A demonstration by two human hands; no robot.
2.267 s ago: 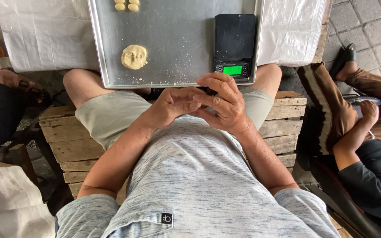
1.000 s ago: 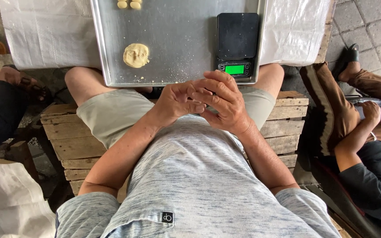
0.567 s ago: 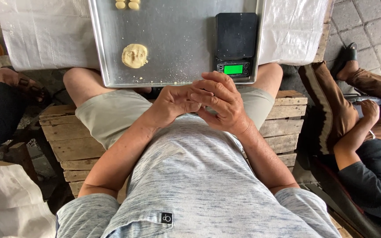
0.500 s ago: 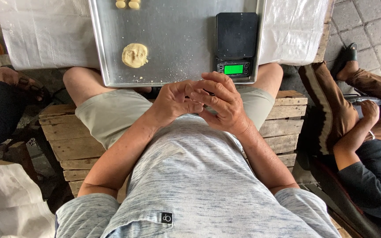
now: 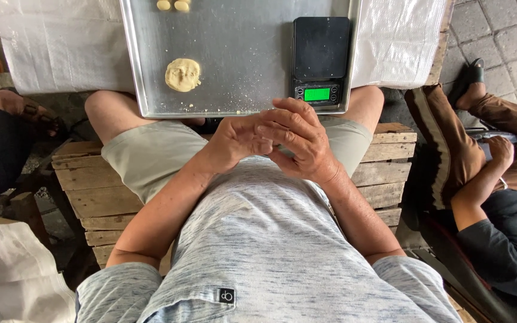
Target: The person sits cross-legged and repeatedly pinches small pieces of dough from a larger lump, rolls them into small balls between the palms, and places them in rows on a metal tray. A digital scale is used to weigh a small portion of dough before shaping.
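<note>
Left hand: the left hand [image 5: 234,140] sits just above the lap, near the front edge of the metal tray [image 5: 240,60]; its grip is curled inward, fingers pressed against the right hand.
Right hand: the right hand [image 5: 297,140] wraps over the left from the right side; its grip is pressed together around the left fingers, and whether anything lies between the palms cannot be told, as the space there is hidden.
Tray: rests on the bench [image 5: 61,42], which is covered with white plastic sheeting; its surface shows scattered crumbs.
Dough disc: a flattened round of pale dough [image 5: 182,74] lies on the left part of the tray, well apart from both hands.
Small dough pieces: two small dough balls [image 5: 173,5] sit side by side at the far edge of the tray, partly cut off by the frame.
Scale: a black digital scale [image 5: 321,60] stands on the right part of the tray, its green display lit, just beyond the clasped hands.
Seat: the person sits on a wooden crate [image 5: 85,185] in light shorts and a grey shirt.
Other person: to the right, another person's arm [image 5: 480,185] rests across a knee.
</note>
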